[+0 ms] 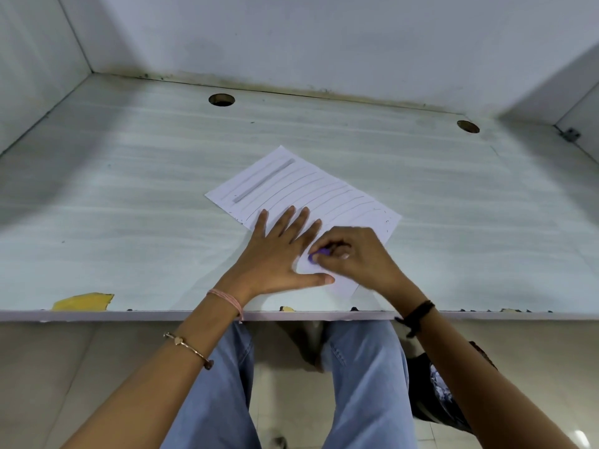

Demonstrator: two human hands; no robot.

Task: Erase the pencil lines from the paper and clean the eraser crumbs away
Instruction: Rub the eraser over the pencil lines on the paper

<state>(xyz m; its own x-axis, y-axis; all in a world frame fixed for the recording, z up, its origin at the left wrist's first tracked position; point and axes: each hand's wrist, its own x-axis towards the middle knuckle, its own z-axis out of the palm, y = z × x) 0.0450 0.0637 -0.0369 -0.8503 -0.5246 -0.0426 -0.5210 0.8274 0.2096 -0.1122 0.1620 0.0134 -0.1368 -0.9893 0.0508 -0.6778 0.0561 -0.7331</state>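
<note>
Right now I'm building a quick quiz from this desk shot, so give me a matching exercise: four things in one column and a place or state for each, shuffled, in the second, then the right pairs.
Things:
1. left hand
2. purple eraser
3. grey stick
4. yellow scrap

Places or states:
A. lying loose on the far end of the paper
B. pinched in the right hand
C. on the desk's near edge, far left
D. spread flat, pressing the sheet down

Pairs: 1-D, 2-B, 3-A, 4-C
</note>
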